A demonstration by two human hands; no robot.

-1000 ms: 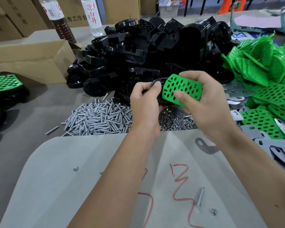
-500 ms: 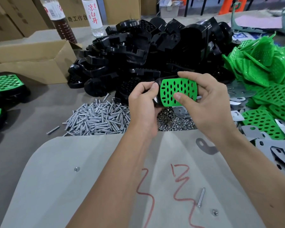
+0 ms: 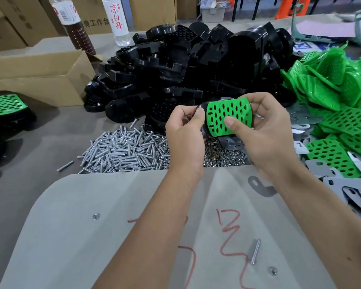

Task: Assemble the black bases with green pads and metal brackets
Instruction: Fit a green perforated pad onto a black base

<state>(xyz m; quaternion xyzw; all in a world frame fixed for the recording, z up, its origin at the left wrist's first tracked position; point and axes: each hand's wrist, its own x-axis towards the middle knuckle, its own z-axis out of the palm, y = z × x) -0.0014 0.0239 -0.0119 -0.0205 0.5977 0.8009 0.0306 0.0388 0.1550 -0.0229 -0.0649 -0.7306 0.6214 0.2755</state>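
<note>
In both hands, green pad [image 3: 229,116] now upright

- A heap of bases [image 3: 175,65] lies at the back of the counter [image 3: 40,134].
- Bolts [image 3: 125,151] lie before it, nuts [image 3: 223,157] just to their right.
- Pads [image 3: 342,97] are piled on the right.
- A box [image 3: 40,80] stands on the left.

Green perforated pad [image 3: 227,116], glossy black base [image 3: 203,130]
</note>
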